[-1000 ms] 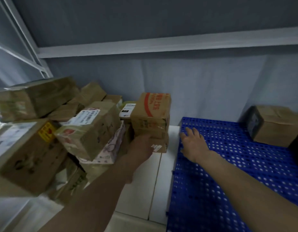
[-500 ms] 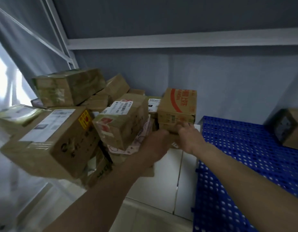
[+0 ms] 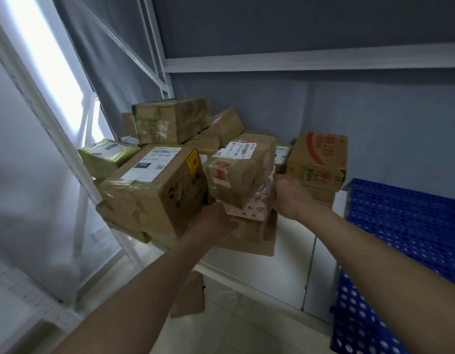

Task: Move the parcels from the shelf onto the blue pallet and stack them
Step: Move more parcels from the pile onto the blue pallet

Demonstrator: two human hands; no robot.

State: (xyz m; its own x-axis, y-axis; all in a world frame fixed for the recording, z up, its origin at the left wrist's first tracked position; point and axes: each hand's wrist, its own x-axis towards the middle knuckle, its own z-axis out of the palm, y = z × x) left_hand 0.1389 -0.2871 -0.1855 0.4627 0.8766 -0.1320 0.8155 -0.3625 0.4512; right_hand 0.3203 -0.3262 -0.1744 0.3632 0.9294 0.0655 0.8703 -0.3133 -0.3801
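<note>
Brown cardboard parcels crowd the shelf, the big taped box leaning at the left. The left hand curls under the pink patterned parcel; the right hand clasps its other side, fingers hidden. I'd lift the pink one level, since the labelled box on top could slide, then swing right to the blue pallet

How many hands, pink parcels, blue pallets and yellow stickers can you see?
Hands: 2, the left hand and the right hand
Pink parcel: 1
Blue pallet: 1
Yellow sticker: 1
Total: 5
</note>
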